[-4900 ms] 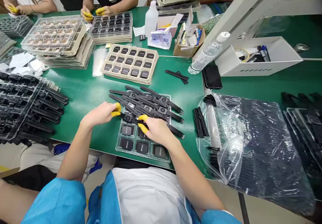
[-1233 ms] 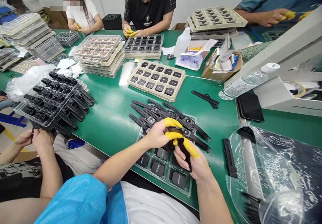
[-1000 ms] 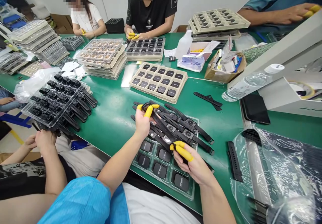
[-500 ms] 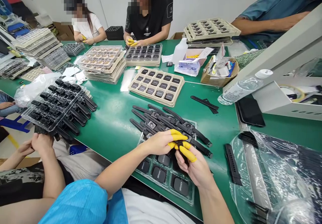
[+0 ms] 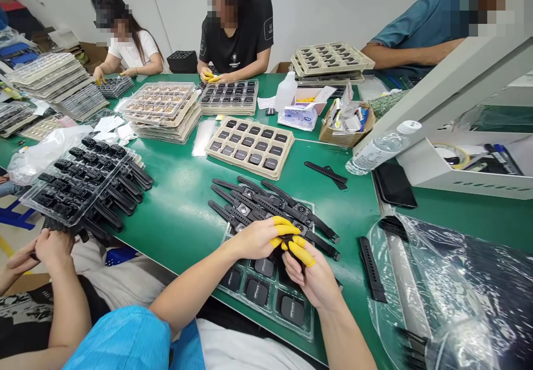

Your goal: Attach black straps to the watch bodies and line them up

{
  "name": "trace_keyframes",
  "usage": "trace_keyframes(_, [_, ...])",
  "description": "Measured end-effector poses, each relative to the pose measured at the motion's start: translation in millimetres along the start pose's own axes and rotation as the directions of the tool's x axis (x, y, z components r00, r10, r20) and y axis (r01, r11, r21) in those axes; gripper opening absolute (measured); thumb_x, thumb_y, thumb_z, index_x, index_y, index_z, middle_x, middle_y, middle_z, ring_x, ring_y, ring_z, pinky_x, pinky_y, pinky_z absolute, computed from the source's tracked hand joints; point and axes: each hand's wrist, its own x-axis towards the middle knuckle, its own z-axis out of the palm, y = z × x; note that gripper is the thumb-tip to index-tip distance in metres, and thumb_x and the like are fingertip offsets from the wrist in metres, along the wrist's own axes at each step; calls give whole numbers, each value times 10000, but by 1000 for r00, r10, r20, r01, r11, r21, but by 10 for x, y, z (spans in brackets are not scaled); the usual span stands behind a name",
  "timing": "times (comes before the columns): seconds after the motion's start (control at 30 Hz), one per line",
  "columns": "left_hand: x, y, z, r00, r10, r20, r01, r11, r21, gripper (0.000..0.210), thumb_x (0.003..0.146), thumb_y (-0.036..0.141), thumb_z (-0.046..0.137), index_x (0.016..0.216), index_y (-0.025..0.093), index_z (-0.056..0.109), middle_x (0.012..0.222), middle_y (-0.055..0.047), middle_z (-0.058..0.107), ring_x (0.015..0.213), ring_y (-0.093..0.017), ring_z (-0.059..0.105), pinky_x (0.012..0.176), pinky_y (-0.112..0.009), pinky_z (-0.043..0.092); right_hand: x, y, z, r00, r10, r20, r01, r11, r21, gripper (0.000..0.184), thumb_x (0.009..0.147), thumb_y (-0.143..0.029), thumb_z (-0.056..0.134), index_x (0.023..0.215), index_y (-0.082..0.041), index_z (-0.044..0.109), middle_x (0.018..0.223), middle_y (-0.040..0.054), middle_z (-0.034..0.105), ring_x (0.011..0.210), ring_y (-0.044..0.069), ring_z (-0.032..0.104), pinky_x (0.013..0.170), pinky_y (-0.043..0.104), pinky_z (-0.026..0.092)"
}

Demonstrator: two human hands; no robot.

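Observation:
My left hand [image 5: 264,238] and my right hand [image 5: 310,267], both with yellow finger cots, are closed together on a black smartwatch [image 5: 286,239]. Fingers cover most of the watch, so only a dark piece shows between them. Below my hands lies a clear plastic tray [image 5: 270,321] with black square watch bodies [image 5: 292,310] in its pockets. On the tray's far half, several black smartwatches with straps fitted [image 5: 259,199] lie overlapping, just beyond my left hand.
A beige tray of watch bodies [image 5: 283,171] stands ahead. Loose straps [image 5: 325,173] lie right of it; another strap [image 5: 372,270] lies by a plastic bag of straps [image 5: 466,281]. A water bottle [image 5: 383,147] leans nearby. A watch tray [image 5: 83,181] is at left, beside a seated co-worker.
The whole view has shifted slightly, so things sit further left. My hands keep the same grip on the smartwatch. The far-left co-worker's hand has moved out to a tray.

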Motion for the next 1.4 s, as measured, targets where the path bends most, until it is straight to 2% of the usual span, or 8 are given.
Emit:
trace_keyframes(0.2, [-5,-26,36,981,-29,-193,26,1000,-17,417,1010,160,463,1408,155,589,1354,-146,664,1313,-221,621,1155,-390,527,3,-33,8,997,-62,-44,67,992,106,479,833,-574,847,833,-221,523,547,-88,384,429,52,242,379,158,189])
trace_keyframes(0.43, [-5,-11,8,1000,15,17,-16,997,71,530,928,71,441,1433,153,581,1427,-152,616,1366,-231,590,1173,-394,515,20,97,-69,1000,-15,20,14,1000,16,463,872,-593,809,835,-212,549,518,-85,394,432,54,229,386,164,200])
trace_keyframes(0.57, [13,7,1,1000,-22,20,21,997,68,507,951,95,437,1429,168,588,1415,-140,629,1353,-217,600,1176,-380,512,7,85,-49,999,-49,-7,49,999,17,448,879,-573,808,830,-214,545,533,-79,391,442,63,250,401,174,210])
trace_keyframes(0.7, [36,70,5,995,-76,68,71,994,80,516,947,89,432,1440,113,582,1461,-161,610,1427,-221,550,1227,-357,459,-40,59,-18,999,-31,-31,32,999,43,435,901,-532,799,787,-213,526,553,-62,393,453,69,265,417,181,218])
trace_keyframes(0.93, [99,199,-20,971,-202,130,189,976,108,528,993,95,366,1493,100,535,1525,-112,555,1478,-184,499,1262,-316,405,-47,14,-68,999,34,-8,-34,996,81,453,934,-479,762,687,-209,494,558,-24,392,463,95,300,385,202,295])
trace_keyframes(1.17, [119,239,-66,968,-111,226,56,970,238,539,1045,237,380,1525,18,490,1417,-157,604,1442,-206,512,1263,-264,373,-35,11,-64,988,76,-136,-66,995,71,548,807,-503,852,627,-206,429,510,-31,367,410,74,284,330,173,289])
trace_keyframes(1.3, [128,191,-40,963,-109,246,2,918,397,493,1020,269,452,1435,35,577,1347,-189,628,1301,-252,615,1209,-340,451,-28,25,-83,986,101,-131,-98,995,32,580,746,-519,898,642,-213,417,510,-45,353,403,66,271,325,164,278])
trace_keyframes(1.4, [137,165,-59,955,-85,284,-38,915,401,491,1027,283,443,1432,39,577,1331,-180,642,1334,-248,596,1212,-321,448,-17,25,-126,988,116,-106,-116,993,5,571,762,-534,888,653,-219,424,517,-40,363,407,75,279,325,172,292])
